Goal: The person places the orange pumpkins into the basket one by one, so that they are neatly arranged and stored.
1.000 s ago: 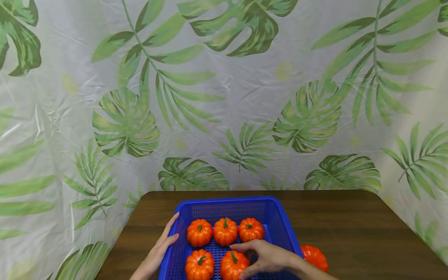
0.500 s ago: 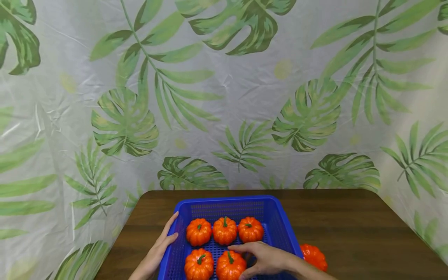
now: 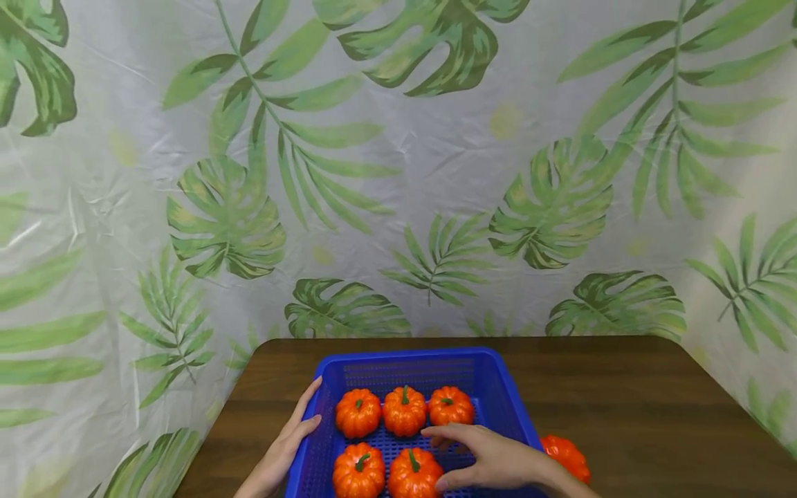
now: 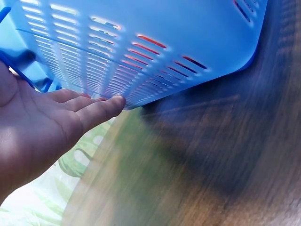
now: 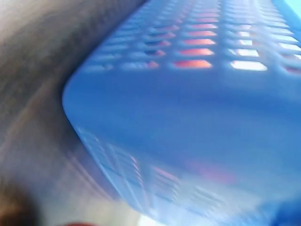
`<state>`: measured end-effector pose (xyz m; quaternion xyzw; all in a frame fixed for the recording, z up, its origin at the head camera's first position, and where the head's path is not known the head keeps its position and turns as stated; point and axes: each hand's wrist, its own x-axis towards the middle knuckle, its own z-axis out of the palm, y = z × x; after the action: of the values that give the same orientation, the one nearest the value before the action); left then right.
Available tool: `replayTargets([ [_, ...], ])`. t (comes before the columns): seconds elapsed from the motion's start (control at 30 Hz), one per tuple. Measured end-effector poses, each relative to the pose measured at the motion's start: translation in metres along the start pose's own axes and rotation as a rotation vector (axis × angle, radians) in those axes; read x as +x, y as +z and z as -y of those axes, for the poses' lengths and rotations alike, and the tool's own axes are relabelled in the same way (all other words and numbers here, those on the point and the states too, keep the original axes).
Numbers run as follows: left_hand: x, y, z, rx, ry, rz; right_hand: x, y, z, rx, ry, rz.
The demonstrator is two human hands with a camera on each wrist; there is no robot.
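Note:
In the head view a blue plastic basket (image 3: 411, 356) holds several small orange pumpkins with green stems. My left hand (image 3: 280, 449) lies at its left side, thumb and a fingertip at the rim. The left wrist view shows the straight fingers (image 4: 101, 113) reaching along the slotted outer wall. Over the basket's right side comes my right hand (image 3: 488, 456), fingers spread from the thumb. That thumb is at the right edge of the front pumpkin (image 3: 414, 476); whether it touches cannot be told. The right wrist view has only the blurred basket (image 5: 178, 108).
Outside the basket, on the right, another orange pumpkin (image 3: 566, 458) is partly hidden by the right arm. The brown wooden table (image 3: 610, 387) extends to the right and back. Behind it hangs a leaf-patterned sheet (image 3: 398, 173).
The front pumpkin shifted slightly left by half a second ago. My right hand's fingers have since drawn up and away from it. The left hand keeps its place on the basket.

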<state>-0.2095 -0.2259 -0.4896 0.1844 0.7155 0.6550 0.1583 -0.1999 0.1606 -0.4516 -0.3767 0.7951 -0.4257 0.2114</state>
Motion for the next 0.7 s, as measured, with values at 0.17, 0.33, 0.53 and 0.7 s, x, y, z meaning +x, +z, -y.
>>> replayTargets([
  [0.17,0.0,0.001,0.001,-0.009,-0.008,-0.017,-0.023,-0.01,0.009,-0.123,-0.061,-0.188],
  [0.33,0.001,0.002,0.0,-0.004,-0.018,-0.038,-0.053,-0.023,0.009,-0.252,-0.079,-0.444],
  [0.53,0.002,0.002,0.0,-0.009,-0.016,-0.043,-0.096,-0.036,-0.008,-0.339,-0.011,-0.603],
  [0.7,0.001,0.002,0.001,0.006,-0.005,-0.033,-0.125,-0.035,-0.037,-0.402,0.007,-0.67],
])
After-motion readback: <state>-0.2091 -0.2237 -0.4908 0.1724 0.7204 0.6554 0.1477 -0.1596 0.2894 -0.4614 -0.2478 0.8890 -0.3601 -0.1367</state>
